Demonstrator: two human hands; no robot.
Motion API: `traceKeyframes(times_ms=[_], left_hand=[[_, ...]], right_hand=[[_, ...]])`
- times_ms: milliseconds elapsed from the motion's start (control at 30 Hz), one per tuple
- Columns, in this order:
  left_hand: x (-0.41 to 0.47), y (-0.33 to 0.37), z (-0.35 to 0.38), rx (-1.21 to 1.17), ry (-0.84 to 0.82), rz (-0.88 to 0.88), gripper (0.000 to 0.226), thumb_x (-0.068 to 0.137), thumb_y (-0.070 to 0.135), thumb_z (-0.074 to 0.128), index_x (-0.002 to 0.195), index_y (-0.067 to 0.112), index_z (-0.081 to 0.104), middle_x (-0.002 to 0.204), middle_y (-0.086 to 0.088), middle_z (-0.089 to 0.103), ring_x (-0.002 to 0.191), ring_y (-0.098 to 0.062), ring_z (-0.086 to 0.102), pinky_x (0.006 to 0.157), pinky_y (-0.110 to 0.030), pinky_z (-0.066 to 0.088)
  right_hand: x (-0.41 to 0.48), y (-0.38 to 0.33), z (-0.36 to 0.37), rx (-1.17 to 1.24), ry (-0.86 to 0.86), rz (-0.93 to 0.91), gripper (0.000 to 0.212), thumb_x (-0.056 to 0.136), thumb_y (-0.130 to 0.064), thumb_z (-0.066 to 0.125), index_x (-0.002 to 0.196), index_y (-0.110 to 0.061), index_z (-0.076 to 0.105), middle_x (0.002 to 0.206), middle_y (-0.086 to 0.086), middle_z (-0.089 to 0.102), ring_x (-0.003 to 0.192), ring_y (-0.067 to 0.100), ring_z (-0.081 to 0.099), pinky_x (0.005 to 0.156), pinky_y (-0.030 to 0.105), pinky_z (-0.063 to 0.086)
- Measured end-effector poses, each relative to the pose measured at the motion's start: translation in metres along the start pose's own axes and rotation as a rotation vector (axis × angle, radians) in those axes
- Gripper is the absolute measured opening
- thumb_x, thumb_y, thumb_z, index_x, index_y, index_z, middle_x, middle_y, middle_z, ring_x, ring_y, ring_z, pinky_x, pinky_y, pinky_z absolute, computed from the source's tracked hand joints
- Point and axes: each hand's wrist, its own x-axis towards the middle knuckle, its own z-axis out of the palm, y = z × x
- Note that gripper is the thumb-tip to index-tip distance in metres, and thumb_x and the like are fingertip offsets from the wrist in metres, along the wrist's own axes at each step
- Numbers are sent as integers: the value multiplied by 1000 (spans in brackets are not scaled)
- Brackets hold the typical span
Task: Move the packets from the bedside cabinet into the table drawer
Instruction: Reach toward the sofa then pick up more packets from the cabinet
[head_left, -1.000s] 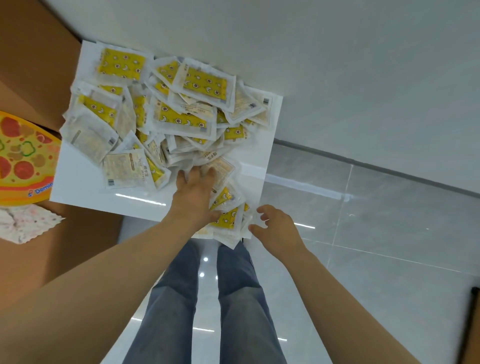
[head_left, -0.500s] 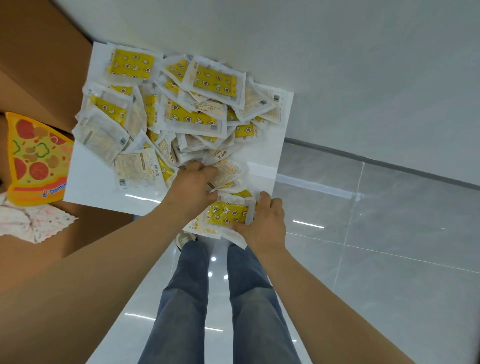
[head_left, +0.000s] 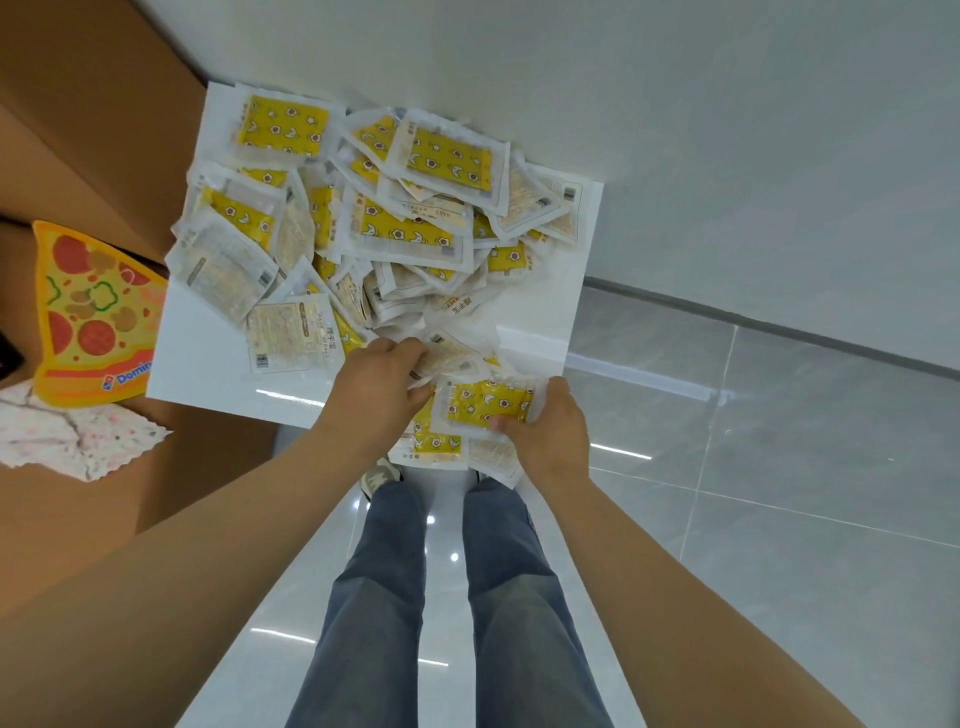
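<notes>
A: While both hands work at the near edge of the bedside cabinet (head_left: 208, 364), what is the grip status?

B: Right hand (head_left: 553, 434): thumb on top, fingers curled under a small stack (head_left: 488, 402) of packets that overhangs the edge, above the floor (head_left: 779, 467). Left hand (head_left: 379, 389): fingers curled over loose packets just beside that stack, gripping them against the cabinet top.

A: Location of the other packets?

B: The main heap (head_left: 400, 228) lies farther back on the white top, overlapping and reaching the wall (head_left: 727, 130). The drawer is not in view.

A: Failure modes from here?

B: Three, given as a judgement. One: the stack looks like slick film and is held at one end only, so lower packets may slide out and drop to the floor on lifting. Two: the left hand's packets interleave with the heap, so a pull may drag neighbours over the edge. Three: an oversized grab may shed items in transit. Cause in each case: too many smooth packets per grip.

A: Mitigation?

B: Square the stack between both hands before lifting, and take fewer per trip
</notes>
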Motion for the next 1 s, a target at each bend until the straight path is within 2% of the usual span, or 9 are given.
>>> traceKeyframes(times_ms=[100,233,367,433,533,633,733,800,1000], left_hand=[[-2,-1,5,5,7,-37,37,83,22,58,112,-1,59,88,-24,59,76,-40,58,66,-39,45],[-10,-1,25,97,-39,-63,66,68,13,80,126,-4,53,97,-31,55,78,-45,56,73,-44,47],[-18,8,38,91,-95,-150,103,63,42,83,145,10,29,136,-22,32,119,-41,35,95,-49,42],[-22,14,42,101,-111,-189,126,51,58,83,148,16,14,143,-15,23,126,-36,26,95,-50,44],[-25,20,51,167,-129,-226,145,39,68,81,149,17,1,148,-12,13,131,-35,19,95,-52,43],[-24,22,60,230,-117,-255,143,44,70,78,148,18,-6,148,-13,9,133,-36,17,96,-52,41],[-22,22,66,235,-31,-233,130,48,62,77,147,15,7,143,-19,26,124,-40,30,86,-52,47],[-19,21,62,216,-46,-221,126,51,56,79,145,16,6,141,-19,27,122,-39,30,86,-50,48],[-8,13,35,80,-96,-146,113,57,44,83,147,17,20,136,-14,27,117,-35,31,101,-42,35]], right_hand=[[2,0,-7,104,-11,-20,46,76,-27,79,99,-13,41,92,0,56,79,18,55,63,26,44],[7,1,-20,262,57,11,37,79,-22,76,96,-12,45,79,-11,50,69,4,48,56,15,36],[16,4,-27,376,58,119,32,81,-23,74,103,-8,56,92,-3,58,82,14,55,67,22,44],[19,5,-27,368,52,121,34,82,-23,74,105,-6,57,93,-2,59,79,12,54,62,18,43],[21,6,-24,375,55,128,34,82,-24,74,105,-7,56,94,-2,59,82,14,55,70,24,45],[22,8,-22,375,50,132,30,82,-25,73,102,-12,55,95,-2,59,85,16,57,72,26,46],[23,9,-22,386,34,139,27,82,-25,74,99,-16,54,94,-3,60,84,15,58,75,32,53],[24,9,-23,383,28,135,28,82,-26,74,98,-16,53,93,-4,60,82,14,57,76,34,54],[27,6,-27,373,27,100,34,82,-26,74,107,-11,56,95,-4,59,81,12,56,60,14,42]])
